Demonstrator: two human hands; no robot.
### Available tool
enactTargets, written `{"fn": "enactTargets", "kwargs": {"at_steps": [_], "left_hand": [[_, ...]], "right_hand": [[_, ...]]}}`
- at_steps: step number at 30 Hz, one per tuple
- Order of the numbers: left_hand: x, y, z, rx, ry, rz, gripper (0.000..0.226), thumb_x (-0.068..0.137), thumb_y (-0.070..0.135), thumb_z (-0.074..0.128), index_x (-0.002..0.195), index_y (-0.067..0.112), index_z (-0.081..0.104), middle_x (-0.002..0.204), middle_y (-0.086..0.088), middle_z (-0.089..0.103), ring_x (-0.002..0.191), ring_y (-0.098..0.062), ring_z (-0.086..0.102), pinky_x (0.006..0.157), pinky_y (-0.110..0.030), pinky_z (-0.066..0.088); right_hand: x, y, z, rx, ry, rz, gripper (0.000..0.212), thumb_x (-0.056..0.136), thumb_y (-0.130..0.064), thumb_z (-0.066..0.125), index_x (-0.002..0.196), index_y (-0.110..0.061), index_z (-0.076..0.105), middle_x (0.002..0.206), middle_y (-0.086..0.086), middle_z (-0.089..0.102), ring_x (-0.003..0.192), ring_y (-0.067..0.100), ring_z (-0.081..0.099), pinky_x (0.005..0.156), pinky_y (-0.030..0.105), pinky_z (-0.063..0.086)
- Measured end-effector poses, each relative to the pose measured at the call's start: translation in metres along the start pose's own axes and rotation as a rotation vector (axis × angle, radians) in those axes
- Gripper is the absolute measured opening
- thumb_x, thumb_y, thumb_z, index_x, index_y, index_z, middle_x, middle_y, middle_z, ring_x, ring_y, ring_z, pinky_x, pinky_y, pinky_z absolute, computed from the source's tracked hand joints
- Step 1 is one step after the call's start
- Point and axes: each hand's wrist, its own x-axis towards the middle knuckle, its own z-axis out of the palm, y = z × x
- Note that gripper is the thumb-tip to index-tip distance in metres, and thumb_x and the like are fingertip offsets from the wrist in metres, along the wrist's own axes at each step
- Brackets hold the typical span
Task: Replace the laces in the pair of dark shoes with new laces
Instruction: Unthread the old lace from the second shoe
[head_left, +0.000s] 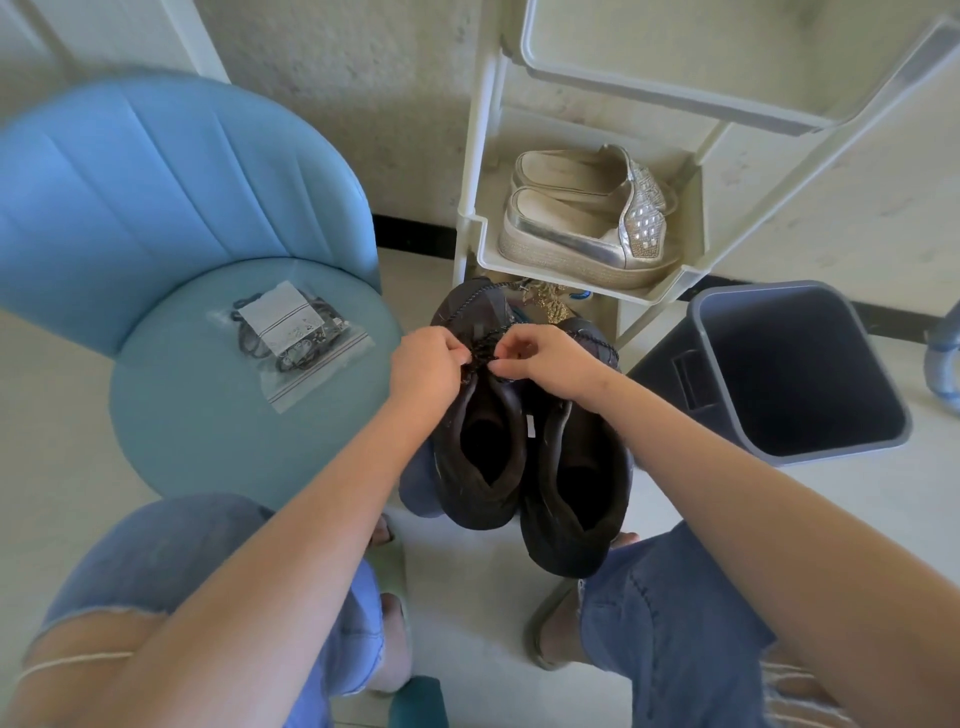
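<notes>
Barely begun, by my judgement: fingers (460, 357) of the left hand (426, 366) and right hand (543, 364) pinch the old dark speckled lace (480, 354) between them, atop the pair of dark fabric shoes (485, 447) just below, while the clear plastic bag of new laces (291, 340) lies left of them, seemingly unopened

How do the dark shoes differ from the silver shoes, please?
The dark shoes are matte, laced; the silver slip-ons are shiny, laceless. The left hand and right hand pinch a dark shoe's lace; the silver pair sits untouched on the rack shelf. Both pairs stand side by side.
</notes>
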Motion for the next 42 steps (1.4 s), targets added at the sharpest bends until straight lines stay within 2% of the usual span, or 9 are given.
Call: {"fn": "enactTargets", "kwargs": {"at_steps": [2,5,8,16,24,27,30,36,42], "left_hand": [[0.002,-0.003,0.0,-0.193,-0.075,-0.087,0.018,0.094,0.008,0.054,0.079,0.007,0.064,0.085,-0.013,0.066,0.086,-0.032,0.065,0.084,-0.04,0.054],[0.003,-0.003,-0.002,-0.173,-0.131,-0.095,0.018,0.096,0.009,0.051,0.086,0.004,0.065,0.088,-0.014,0.064,0.076,-0.025,0.06,0.064,-0.024,0.05],[-0.002,-0.001,-0.001,0.089,-0.128,0.024,0.016,0.094,0.021,0.056,0.106,0.011,0.059,0.113,-0.012,0.061,0.103,-0.027,0.058,0.081,-0.03,0.042],[-0.01,0.0,-0.003,0.202,-0.13,0.094,0.046,0.079,0.022,0.068,0.119,0.011,0.051,0.118,-0.007,0.061,0.108,-0.024,0.057,0.092,-0.037,0.047],[-0.016,0.002,-0.006,0.301,-0.162,0.1,0.044,0.086,0.015,0.06,0.129,0.013,0.052,0.123,-0.011,0.059,0.111,-0.028,0.056,0.091,-0.034,0.047],[-0.017,0.003,-0.008,0.31,-0.154,0.088,0.032,0.084,0.015,0.061,0.116,0.011,0.061,0.116,-0.012,0.063,0.105,-0.029,0.059,0.086,-0.035,0.048],[-0.018,0.004,-0.01,0.281,-0.137,0.093,0.021,0.081,0.015,0.062,0.097,0.003,0.067,0.098,-0.014,0.069,0.094,-0.031,0.063,0.083,-0.039,0.052],[-0.022,0.006,-0.009,0.325,-0.116,0.114,0.02,0.082,0.016,0.062,0.1,0.007,0.063,0.104,-0.013,0.067,0.097,-0.031,0.061,0.083,-0.038,0.051],[-0.021,0.006,-0.013,0.35,-0.174,0.079,0.032,0.086,0.017,0.061,0.117,0.012,0.057,0.118,-0.013,0.059,0.106,-0.032,0.057,0.091,-0.037,0.046]], "right_hand": [[0.001,0.002,0.003,0.031,0.027,0.055,0.006,0.091,-0.014,0.063,0.086,-0.014,0.059,0.078,-0.006,0.057,0.073,0.007,0.052,0.072,0.015,0.042],[0.002,0.002,0.008,-0.155,0.03,0.089,0.009,0.098,-0.021,0.051,0.094,-0.014,0.055,0.081,-0.003,0.056,0.079,0.015,0.053,0.072,0.028,0.043],[0.0,0.003,0.005,-0.335,0.033,0.007,0.007,0.1,-0.02,0.045,0.095,-0.016,0.05,0.091,0.001,0.059,0.086,0.023,0.059,0.078,0.037,0.046],[0.004,-0.001,0.005,-0.46,0.022,-0.053,0.012,0.092,-0.041,0.058,0.093,-0.031,0.063,0.105,-0.001,0.056,0.112,0.023,0.036,0.104,0.038,0.026],[-0.002,-0.003,-0.001,0.477,0.328,0.403,0.018,0.096,-0.014,0.056,0.09,-0.005,0.07,0.078,0.0,0.063,0.061,0.011,0.049,0.074,0.024,0.041],[0.003,-0.005,0.002,0.251,0.293,0.331,0.024,0.1,-0.02,0.046,0.094,-0.01,0.068,0.106,0.009,0.064,0.094,0.019,0.052,0.082,0.028,0.04],[0.006,-0.002,0.004,-0.218,0.146,0.195,0.038,0.095,-0.051,0.047,0.108,-0.023,0.069,0.116,0.009,0.057,0.129,0.031,0.024,0.103,0.04,0.022],[0.012,-0.009,0.011,-0.285,0.212,0.117,0.014,0.089,-0.045,0.061,0.091,-0.034,0.069,0.09,-0.008,0.059,0.12,0.025,0.032,0.088,0.035,0.017],[0.023,0.002,-0.023,-0.067,0.534,0.465,0.014,0.099,-0.024,0.046,0.106,-0.021,0.057,0.111,0.005,0.048,0.087,0.016,0.035,0.076,0.03,0.033]]}}
